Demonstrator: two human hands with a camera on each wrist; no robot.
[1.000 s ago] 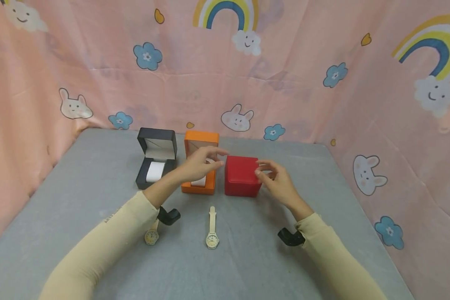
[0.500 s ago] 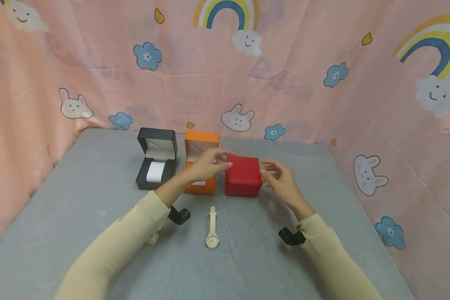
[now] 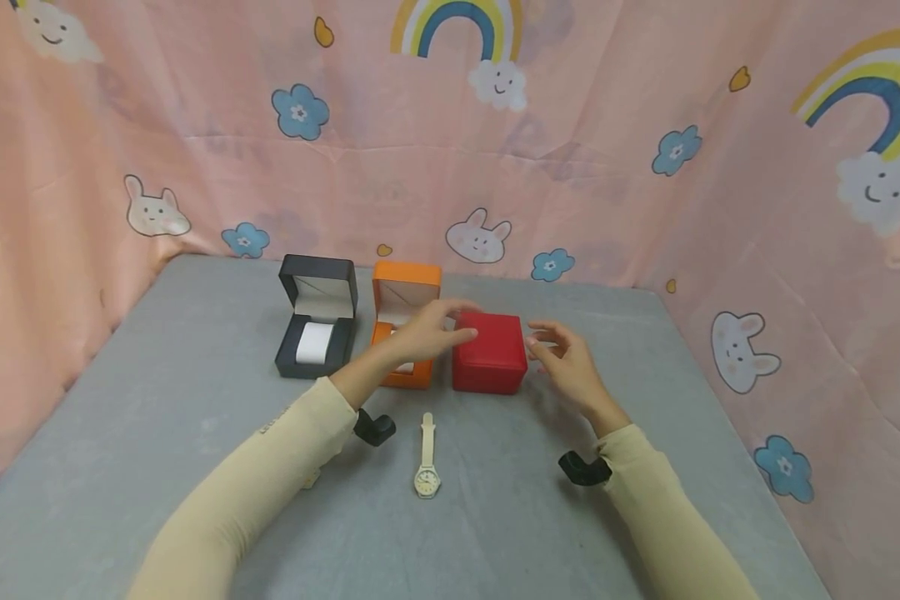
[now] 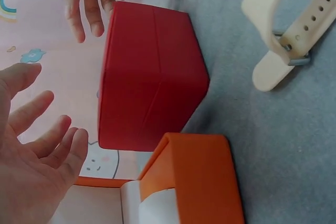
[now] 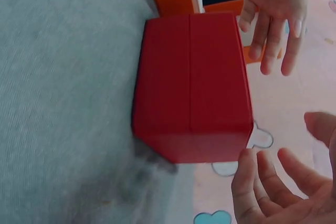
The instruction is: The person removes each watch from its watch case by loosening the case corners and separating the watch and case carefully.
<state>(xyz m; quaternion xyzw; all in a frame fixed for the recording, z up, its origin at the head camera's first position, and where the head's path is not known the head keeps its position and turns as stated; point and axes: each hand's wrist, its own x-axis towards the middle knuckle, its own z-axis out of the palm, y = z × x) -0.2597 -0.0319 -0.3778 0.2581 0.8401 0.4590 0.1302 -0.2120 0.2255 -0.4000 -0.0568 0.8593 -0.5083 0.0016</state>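
A red watch box (image 3: 490, 352) with its lid down stands on the grey table. My left hand (image 3: 429, 330) hovers at its left upper side, over the orange watch box (image 3: 408, 279); its loosely bent fingers hold nothing. At the box's right side is my right hand (image 3: 570, 362), fingers relaxed and holding nothing. The right wrist view shows the right-hand fingers (image 5: 265, 182) near a corner of the red box, apart from it or barely touching. In the left wrist view the left palm (image 4: 37, 156) faces the box across a gap.
The dark grey watch box (image 3: 318, 287) stands at the left, lid up, with a white cushion inside. The orange box's lid is also up. A cream-strapped watch (image 3: 426, 467) lies in front. Another watch (image 3: 311, 480) is mostly hidden under the left sleeve.
My left hand has moved right, from over the orange box to the red box's edge. My right hand has drawn slightly right, off the red box's lid. The boxes look unchanged.
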